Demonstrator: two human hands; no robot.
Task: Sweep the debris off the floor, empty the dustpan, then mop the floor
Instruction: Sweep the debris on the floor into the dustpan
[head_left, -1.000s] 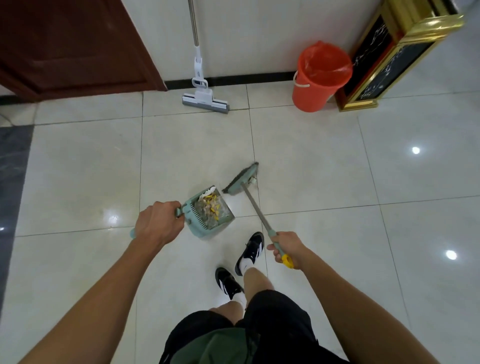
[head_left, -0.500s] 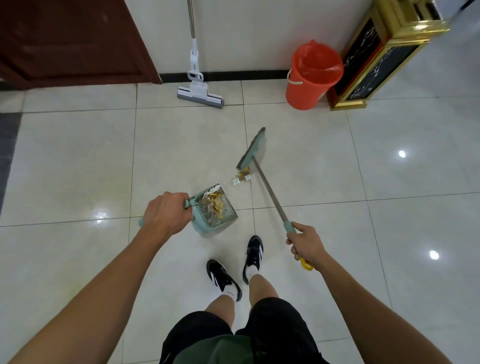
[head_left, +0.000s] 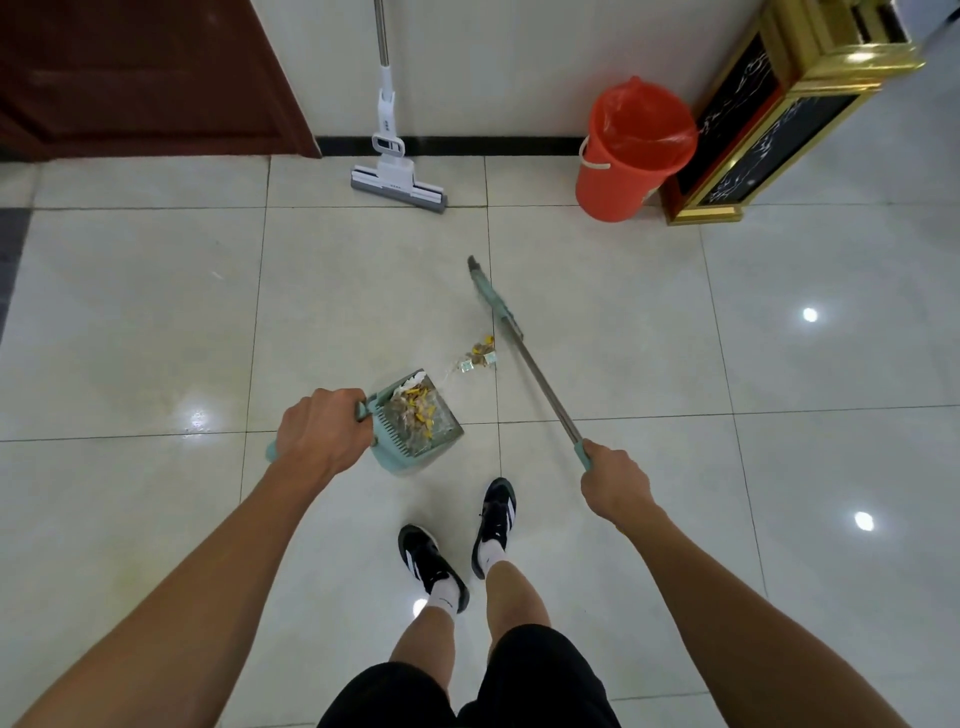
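Broom head (head_left: 491, 293) now swung beyond the debris (head_left: 478, 358), seemingly lifted.

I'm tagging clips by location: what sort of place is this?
Probably a lobby or corridor of a public building: glossy tiled floor, a gold-trimmed stand by the wall, and a dark wooden door.

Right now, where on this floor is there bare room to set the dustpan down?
Bare tiles lie left of the dustpan, toward the door, and right of the broom. Crowded: debris between dustpan and broom, and the wall strip with mop and bucket.
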